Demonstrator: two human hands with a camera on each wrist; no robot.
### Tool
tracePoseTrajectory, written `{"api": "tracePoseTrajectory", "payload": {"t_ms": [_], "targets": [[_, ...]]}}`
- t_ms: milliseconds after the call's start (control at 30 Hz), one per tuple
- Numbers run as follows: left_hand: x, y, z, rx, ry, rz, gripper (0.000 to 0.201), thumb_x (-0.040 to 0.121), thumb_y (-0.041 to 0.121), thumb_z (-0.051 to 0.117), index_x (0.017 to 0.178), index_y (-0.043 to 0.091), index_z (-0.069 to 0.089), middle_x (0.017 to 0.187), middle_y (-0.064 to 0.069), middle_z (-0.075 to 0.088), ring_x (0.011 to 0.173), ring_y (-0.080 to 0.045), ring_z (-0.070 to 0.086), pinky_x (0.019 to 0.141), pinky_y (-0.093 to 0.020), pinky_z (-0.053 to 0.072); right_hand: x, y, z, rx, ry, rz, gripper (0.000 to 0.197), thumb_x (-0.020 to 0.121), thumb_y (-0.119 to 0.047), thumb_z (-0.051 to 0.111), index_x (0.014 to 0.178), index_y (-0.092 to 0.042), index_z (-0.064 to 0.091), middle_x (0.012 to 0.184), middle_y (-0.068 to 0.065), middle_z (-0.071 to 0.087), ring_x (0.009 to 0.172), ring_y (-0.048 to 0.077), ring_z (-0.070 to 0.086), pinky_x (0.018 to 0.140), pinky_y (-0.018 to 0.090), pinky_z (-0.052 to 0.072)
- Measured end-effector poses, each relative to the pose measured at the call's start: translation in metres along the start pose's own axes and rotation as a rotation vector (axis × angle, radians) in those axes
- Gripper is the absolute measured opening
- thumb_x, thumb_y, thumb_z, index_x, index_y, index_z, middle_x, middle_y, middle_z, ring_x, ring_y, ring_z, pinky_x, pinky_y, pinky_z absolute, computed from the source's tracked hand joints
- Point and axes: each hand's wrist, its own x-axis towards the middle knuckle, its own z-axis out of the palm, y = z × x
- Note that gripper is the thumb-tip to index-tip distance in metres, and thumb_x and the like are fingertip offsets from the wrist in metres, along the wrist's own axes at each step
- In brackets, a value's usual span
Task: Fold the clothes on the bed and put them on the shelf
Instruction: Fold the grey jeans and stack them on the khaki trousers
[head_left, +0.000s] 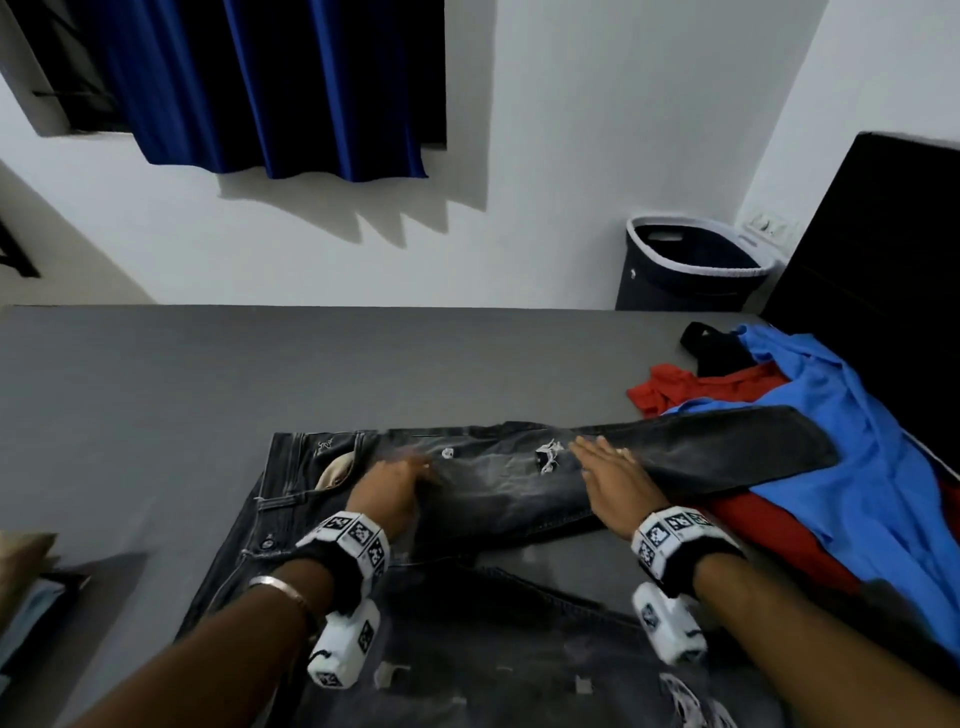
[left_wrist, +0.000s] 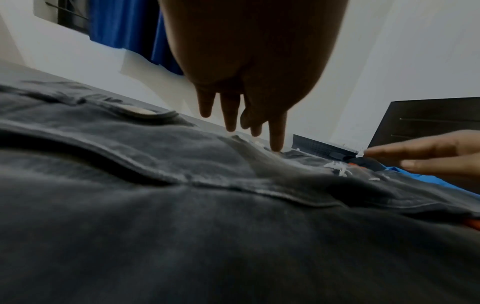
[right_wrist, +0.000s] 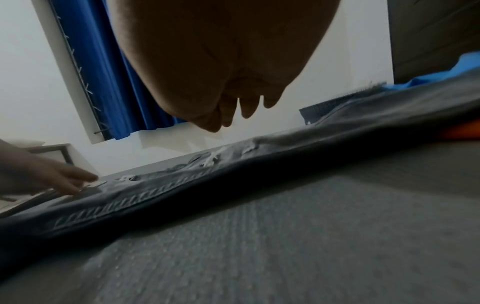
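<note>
On the grey bed (head_left: 156, 395), your flat, unclenched hands, left hand (head_left: 389, 486) and right hand (head_left: 615, 480), press the jeans (head_left: 498, 483); smooth outward before folding.

The walls (head_left: 571, 156) are plain white. A blue curtain (head_left: 270, 83) hangs over a dark window at the upper left and throws a jagged shadow below it. A dark laundry basket (head_left: 691, 265) with a pale rim stands in the corner, beside a black headboard (head_left: 883, 249). The bed (head_left: 156, 389) has a grey cover.
</note>
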Motion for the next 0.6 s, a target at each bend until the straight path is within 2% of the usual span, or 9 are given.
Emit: {"api": "tracePoseTrajectory", "payload": {"t_ms": [33,67,133,167,267,367,433,500,600], "targets": [[0.005,0.002,0.008,-0.011,-0.046,-0.025,0.058,0.079,0.001,0.049,0.118,0.04,0.066,0.141,0.005,0.056,0.129,-0.025,0.053,0.107,-0.041,0.043,0.006,-0.004,0.007,0.021,-0.037,0.006,0.051,0.1,-0.015,0.039,0.15,-0.021,0.033,0.16,-0.003,0.025,0.148,0.02,0.019,0.119,0.039,0.013],[0.01,0.005,0.017,0.011,-0.119,-0.061,0.057,0.085,0.005,0.05,0.127,0.041,0.06,0.149,0.006,0.046,0.137,-0.025,0.043,0.111,-0.049,0.037,0.009,-0.004,0.015,0.023,-0.104,0.036,0.053,0.1,-0.018,0.04,0.152,-0.024,0.03,0.161,-0.003,0.021,0.149,0.022,0.017,0.119,0.043,0.014],[0.014,0.005,0.032,0.099,-0.306,-0.109,0.059,0.096,0.018,0.051,0.147,0.041,0.035,0.162,0.009,0.015,0.15,-0.028,0.01,0.109,-0.071,0.019,0.006,-0.001,0.03,-0.01,-0.259,0.099,0.058,0.1,-0.034,0.043,0.153,-0.035,0.02,0.164,-0.004,0.007,0.15,0.025,0.007,0.117,0.055,0.013],[0.014,0.002,0.036,0.151,-0.371,-0.119,0.062,0.098,0.026,0.05,0.151,0.042,0.023,0.164,0.011,0.003,0.151,-0.028,-0.002,0.106,-0.077,0.015,0.002,0.003,0.034,-0.029,-0.309,0.118,0.061,0.098,-0.045,0.043,0.152,-0.042,0.015,0.164,-0.006,0.0,0.151,0.025,0.002,0.115,0.061,0.01],[0.013,-0.018,0.036,0.206,-0.429,-0.198,0.09,0.088,0.063,0.054,0.153,0.042,-0.003,0.162,0.009,-0.017,0.15,-0.029,-0.011,0.109,-0.072,0.014,-0.008,0.021,0.034,-0.068,-0.35,0.173,0.085,0.079,-0.081,0.039,0.149,-0.051,0.001,0.161,-0.015,-0.013,0.149,0.016,-0.013,0.107,0.073,0.002],[0.014,-0.027,0.035,0.171,-0.429,-0.279,0.115,0.073,0.077,0.06,0.153,0.038,-0.012,0.161,0.005,-0.021,0.15,-0.029,-0.013,0.115,-0.063,0.011,-0.01,0.034,0.027,-0.097,-0.379,0.222,0.111,0.058,-0.099,0.029,0.15,-0.048,-0.005,0.157,-0.024,-0.02,0.147,0.011,-0.021,0.104,0.076,-0.003],[0.016,-0.025,0.035,0.191,-0.441,-0.292,0.117,0.071,0.078,0.061,0.153,0.037,-0.013,0.161,0.005,-0.023,0.15,-0.028,-0.014,0.116,-0.061,0.011,-0.005,0.037,0.021,-0.066,-0.415,0.233,0.107,0.063,-0.096,0.033,0.151,-0.048,-0.003,0.158,-0.025,-0.019,0.148,0.013,-0.019,0.105,0.076,-0.003],[0.018,-0.023,0.036,0.199,-0.465,-0.3,0.118,0.071,0.078,0.061,0.153,0.037,-0.014,0.161,0.005,-0.024,0.15,-0.029,-0.015,0.116,-0.061,0.011,0.0,0.048,0.013,-0.033,-0.344,0.25,0.091,0.076,-0.087,0.034,0.152,-0.047,0.003,0.16,-0.022,-0.012,0.149,0.013,-0.012,0.11,0.072,0.0],[0.02,-0.026,0.038,0.203,-0.481,-0.311,0.118,0.072,0.078,0.059,0.152,0.038,-0.018,0.16,0.005,-0.027,0.149,-0.029,-0.017,0.117,-0.061,0.009,-0.004,0.094,0.0,-0.069,-0.283,0.414,0.08,0.082,-0.083,0.026,0.151,-0.049,0.001,0.16,-0.021,-0.011,0.15,0.018,-0.008,0.11,0.072,0.003]]}}
